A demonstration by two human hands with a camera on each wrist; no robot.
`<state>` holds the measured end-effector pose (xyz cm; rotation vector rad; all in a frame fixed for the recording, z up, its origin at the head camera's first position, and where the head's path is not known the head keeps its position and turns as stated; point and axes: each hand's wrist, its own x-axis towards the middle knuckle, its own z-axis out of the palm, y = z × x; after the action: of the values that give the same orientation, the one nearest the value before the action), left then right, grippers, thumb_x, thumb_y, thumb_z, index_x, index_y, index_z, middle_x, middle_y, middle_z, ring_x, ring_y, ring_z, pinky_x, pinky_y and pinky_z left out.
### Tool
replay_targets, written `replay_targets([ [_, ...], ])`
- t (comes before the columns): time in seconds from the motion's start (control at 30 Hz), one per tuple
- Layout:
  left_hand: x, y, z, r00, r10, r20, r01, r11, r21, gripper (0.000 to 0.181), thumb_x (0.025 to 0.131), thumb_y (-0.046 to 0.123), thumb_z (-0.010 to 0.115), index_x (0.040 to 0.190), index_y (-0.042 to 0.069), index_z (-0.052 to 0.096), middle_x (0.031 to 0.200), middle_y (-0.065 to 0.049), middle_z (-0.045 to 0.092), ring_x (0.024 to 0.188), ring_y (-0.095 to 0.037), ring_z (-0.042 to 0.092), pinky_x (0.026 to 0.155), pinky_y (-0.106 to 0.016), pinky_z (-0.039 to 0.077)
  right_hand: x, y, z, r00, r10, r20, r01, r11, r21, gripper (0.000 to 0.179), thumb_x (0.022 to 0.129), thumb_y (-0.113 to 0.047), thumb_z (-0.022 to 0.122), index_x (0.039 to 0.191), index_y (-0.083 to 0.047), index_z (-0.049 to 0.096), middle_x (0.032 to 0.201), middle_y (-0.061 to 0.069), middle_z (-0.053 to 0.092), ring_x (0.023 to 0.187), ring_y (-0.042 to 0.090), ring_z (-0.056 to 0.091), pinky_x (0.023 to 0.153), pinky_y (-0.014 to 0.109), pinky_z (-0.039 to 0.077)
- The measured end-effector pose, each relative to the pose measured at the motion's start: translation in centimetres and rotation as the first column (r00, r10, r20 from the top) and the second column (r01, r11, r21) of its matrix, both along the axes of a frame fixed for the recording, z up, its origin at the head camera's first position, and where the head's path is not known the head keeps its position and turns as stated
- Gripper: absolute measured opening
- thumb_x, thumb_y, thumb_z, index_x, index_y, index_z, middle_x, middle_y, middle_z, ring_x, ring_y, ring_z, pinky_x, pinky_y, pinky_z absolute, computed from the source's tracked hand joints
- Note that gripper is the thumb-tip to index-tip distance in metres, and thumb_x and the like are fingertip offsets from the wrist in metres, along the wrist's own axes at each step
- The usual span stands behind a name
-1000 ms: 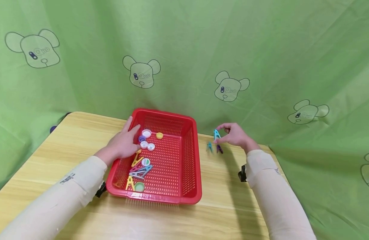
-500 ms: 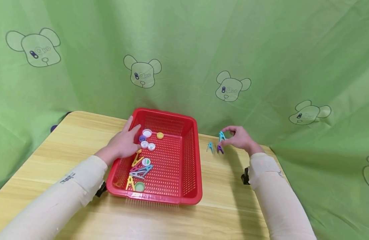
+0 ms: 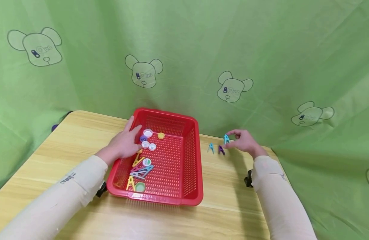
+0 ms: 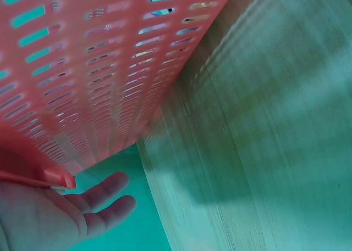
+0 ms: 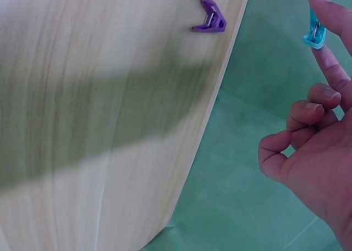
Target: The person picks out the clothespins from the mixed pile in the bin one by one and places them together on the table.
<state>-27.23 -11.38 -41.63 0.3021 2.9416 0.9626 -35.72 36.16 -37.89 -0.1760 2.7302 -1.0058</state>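
My right hand (image 3: 244, 142) pinches a light blue clothespin (image 3: 226, 139) between thumb and index finger, near the table's back edge. In the right wrist view the same clothespin (image 5: 315, 32) shows its metal spring, and the other fingers are curled in. Just left of this hand a purple clothespin (image 3: 221, 150) and a teal clothespin (image 3: 211, 148) lie on the table. My left hand (image 3: 123, 143) rests over the left rim of a red plastic basket (image 3: 190, 196), fingers spread and fairly straight. Two of its fingers (image 4: 110, 215) stick out below the rim in the left wrist view.
Inside the basket, along its left side, lie several bottle caps, among them a white cap (image 3: 147, 133), a yellow cap (image 3: 161, 135) and a green cap (image 3: 140, 187). Several clothespins (image 3: 138, 173) lie beside them. A green curtain (image 3: 184, 60) hangs behind the wooden table (image 3: 220, 193).
My right hand has moved a little to the right and toward me with the light blue clothespin, to beyond the purple one. The left hand stays on the basket rim.
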Motion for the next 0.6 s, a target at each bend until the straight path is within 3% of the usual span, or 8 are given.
replay_targets([
  [0.07,0.0,0.0,0.0,1.0,0.0,0.0,0.0,1.0,-0.001,0.08,0.09,0.015,0.07,0.158,0.004,0.027,0.166,-0.009,-0.013,0.136,-0.049,0.037,0.086,-0.056,0.054,0.0,0.3,-0.2,1.0,-0.003,0.002,0.003,1.0,-0.005,0.072,0.07,-0.026,0.091,0.131,-0.003,0.061,0.132,0.022,0.043,0.121,0.041,0.038,0.106,0.06,0.032],
  [0.17,0.0,0.0,0.1,1.0,-0.001,0.0,0.001,1.0,-0.002,0.081,0.09,0.014,0.07,0.157,0.004,0.027,0.166,-0.01,-0.013,0.136,-0.049,0.036,0.085,-0.056,0.054,-0.1,0.6,-0.5,1.0,-0.009,0.009,0.009,1.0,-0.004,0.072,0.07,-0.026,0.091,0.131,-0.003,0.06,0.116,0.017,0.043,0.109,0.035,0.039,0.093,0.051,0.04],
  [0.27,0.0,0.0,0.1,1.0,-0.001,0.003,0.001,1.0,0.0,0.081,0.09,0.014,0.07,0.157,0.004,0.028,0.166,-0.01,-0.012,0.136,-0.049,0.036,0.085,-0.056,0.054,-0.2,0.8,-0.7,1.0,-0.014,0.015,0.014,1.0,0.001,0.07,0.071,-0.023,0.09,0.131,-0.003,0.06,0.106,0.014,0.04,0.1,0.031,0.038,0.081,0.042,0.039],
  [0.47,0.0,-0.1,0.1,1.0,-0.002,0.004,0.002,1.0,-0.004,0.08,0.09,0.014,0.07,0.157,0.004,0.028,0.166,-0.01,-0.012,0.136,-0.049,0.037,0.085,-0.056,0.054,-0.3,1.3,-1.2,1.0,-0.015,0.01,0.015,1.0,0.008,0.065,0.075,-0.017,0.087,0.132,-0.002,0.059,0.12,0.022,0.046,0.105,0.033,0.041,0.084,0.041,0.041],
  [0.6,-0.1,0.0,0.1,1.0,-0.002,0.008,0.002,1.0,0.01,0.08,0.09,0.013,0.07,0.158,0.004,0.028,0.166,-0.009,-0.013,0.136,-0.049,0.037,0.085,-0.056,0.054,-0.1,1.5,-1.7,0.999,-0.027,0.021,0.027,1.0,-0.001,0.064,0.076,-0.015,0.086,0.132,-0.001,0.059,0.115,0.02,0.044,0.101,0.029,0.04,0.081,0.039,0.04],
])
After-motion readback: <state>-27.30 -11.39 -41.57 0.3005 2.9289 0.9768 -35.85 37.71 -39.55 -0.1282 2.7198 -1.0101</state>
